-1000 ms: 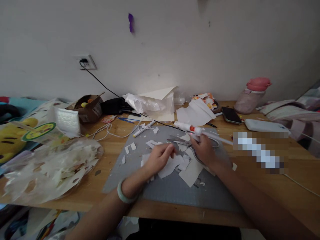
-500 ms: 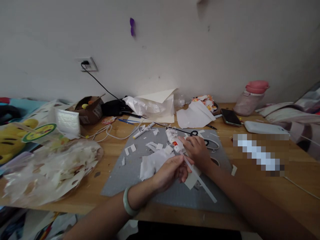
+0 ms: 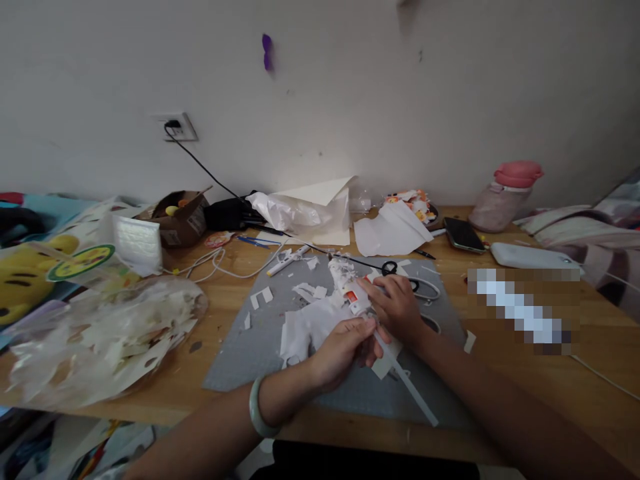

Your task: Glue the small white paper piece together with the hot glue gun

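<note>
A white hot glue gun (image 3: 358,301) with an orange-red part is held over the grey cutting mat (image 3: 240,363). My right hand (image 3: 397,307) is closed around its side, with the handle hidden behind the fingers. A long translucent glue stick (image 3: 413,387) runs from the gun's rear down towards the desk's front edge. My left hand (image 3: 345,350) is closed, pinching the stick close to where it meets the gun. White scraps of paper (image 3: 313,327) lie on the mat under and beside my left hand.
Scissors (image 3: 389,268) and a cable lie behind my right hand. A plastic bag of scraps (image 3: 115,340) covers the left side. A phone (image 3: 464,235), a white power bank-like block (image 3: 533,257) and a pink-lidded bottle (image 3: 503,197) stand or lie to the right. A cardboard box (image 3: 175,217) sits back left.
The glue stick's free end has swung a little lower and to the right. The glue gun has turned and shifted slightly; both hands keep nearly the same places.
</note>
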`<act>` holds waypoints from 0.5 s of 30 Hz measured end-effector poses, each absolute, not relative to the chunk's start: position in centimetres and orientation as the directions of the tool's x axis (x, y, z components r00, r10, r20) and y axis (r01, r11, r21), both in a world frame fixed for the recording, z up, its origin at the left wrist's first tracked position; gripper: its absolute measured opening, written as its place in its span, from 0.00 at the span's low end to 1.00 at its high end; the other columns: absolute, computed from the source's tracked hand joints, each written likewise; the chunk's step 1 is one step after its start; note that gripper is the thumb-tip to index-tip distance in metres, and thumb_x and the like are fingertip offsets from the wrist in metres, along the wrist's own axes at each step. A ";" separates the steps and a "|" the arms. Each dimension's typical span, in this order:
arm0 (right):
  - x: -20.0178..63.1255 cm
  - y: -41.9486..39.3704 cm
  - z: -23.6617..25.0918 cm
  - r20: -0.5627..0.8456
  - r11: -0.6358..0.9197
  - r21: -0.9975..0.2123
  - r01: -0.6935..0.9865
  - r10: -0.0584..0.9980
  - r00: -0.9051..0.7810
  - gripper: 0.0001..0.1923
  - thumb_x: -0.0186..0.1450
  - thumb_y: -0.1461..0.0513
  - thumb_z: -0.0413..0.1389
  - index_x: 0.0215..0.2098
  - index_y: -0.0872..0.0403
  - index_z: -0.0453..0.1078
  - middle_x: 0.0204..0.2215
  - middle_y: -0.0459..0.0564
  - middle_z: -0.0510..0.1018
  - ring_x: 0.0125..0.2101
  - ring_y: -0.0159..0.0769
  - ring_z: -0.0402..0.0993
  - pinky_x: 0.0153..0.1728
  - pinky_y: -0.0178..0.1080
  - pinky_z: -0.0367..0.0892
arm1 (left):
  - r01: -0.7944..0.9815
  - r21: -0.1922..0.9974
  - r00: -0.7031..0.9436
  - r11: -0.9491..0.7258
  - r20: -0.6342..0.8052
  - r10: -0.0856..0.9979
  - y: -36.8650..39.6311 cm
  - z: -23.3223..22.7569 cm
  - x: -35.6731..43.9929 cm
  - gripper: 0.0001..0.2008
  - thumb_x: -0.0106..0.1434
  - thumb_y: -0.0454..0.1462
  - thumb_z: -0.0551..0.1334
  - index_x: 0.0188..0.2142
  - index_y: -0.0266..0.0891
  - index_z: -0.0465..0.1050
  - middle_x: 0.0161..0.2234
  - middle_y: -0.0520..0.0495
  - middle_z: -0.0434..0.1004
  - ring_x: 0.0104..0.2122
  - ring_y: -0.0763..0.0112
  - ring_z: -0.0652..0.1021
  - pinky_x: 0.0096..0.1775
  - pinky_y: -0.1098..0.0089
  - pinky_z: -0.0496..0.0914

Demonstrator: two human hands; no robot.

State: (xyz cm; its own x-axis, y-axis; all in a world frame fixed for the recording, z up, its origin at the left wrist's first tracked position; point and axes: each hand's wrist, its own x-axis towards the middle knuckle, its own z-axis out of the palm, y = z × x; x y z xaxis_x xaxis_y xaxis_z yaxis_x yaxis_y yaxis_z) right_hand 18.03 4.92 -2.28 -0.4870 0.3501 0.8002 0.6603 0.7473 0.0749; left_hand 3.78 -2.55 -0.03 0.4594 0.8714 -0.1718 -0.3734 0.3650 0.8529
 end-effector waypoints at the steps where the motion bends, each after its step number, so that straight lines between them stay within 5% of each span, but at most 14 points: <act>1: 18.0 4.9 -2.3 0.802 0.748 0.074 0.659 0.349 -0.486 0.21 0.64 0.69 0.48 0.52 0.49 0.68 0.31 0.50 0.71 0.34 0.38 0.63 0.37 0.40 0.61 | -0.363 0.857 0.474 0.366 -0.168 0.864 -2.5 0.0 3.8 0.21 0.55 0.52 0.60 0.26 0.34 0.71 0.17 0.53 0.66 0.16 0.81 0.63 0.21 0.74 0.52; 9: 17.9 5.0 -2.8 0.754 0.750 -0.025 0.661 0.448 -0.480 0.17 0.65 0.66 0.47 0.49 0.51 0.70 0.32 0.51 0.74 0.34 0.39 0.66 0.38 0.42 0.62 | -0.345 0.895 0.434 0.282 -0.114 0.894 -2.5 -0.3 3.7 0.23 0.58 0.55 0.54 0.28 0.36 0.68 0.16 0.56 0.60 0.14 0.81 0.57 0.19 0.74 0.50; 13: 18.3 5.6 -3.0 0.734 0.715 -0.247 0.654 0.579 -0.355 0.16 0.67 0.62 0.44 0.49 0.52 0.68 0.37 0.53 0.76 0.37 0.42 0.69 0.42 0.46 0.63 | 0.070 0.997 0.638 0.017 -0.058 0.768 -1.4 -0.2 1.7 0.32 0.62 0.57 0.41 0.25 0.35 0.70 0.13 0.52 0.61 0.13 0.78 0.59 0.19 0.73 0.53; 15: 18.5 6.1 -3.0 0.712 0.641 -0.424 0.639 0.672 -0.203 0.15 0.66 0.57 0.46 0.47 0.51 0.68 0.39 0.53 0.76 0.40 0.43 0.70 0.43 0.47 0.64 | 0.407 0.872 0.572 -0.271 -0.012 0.820 -0.5 0.3 0.5 0.29 0.63 0.55 0.44 0.20 0.37 0.68 0.15 0.49 0.64 0.18 0.75 0.66 0.24 0.72 0.59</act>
State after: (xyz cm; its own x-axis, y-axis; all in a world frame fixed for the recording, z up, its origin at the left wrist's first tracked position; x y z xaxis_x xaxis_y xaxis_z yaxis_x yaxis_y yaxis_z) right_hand 18.49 6.15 -2.96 -0.2025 0.6723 0.7120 0.6394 0.6415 -0.4238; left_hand 0.53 -0.53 0.26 0.5722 0.8200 -0.0118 0.4066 -0.2712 0.8724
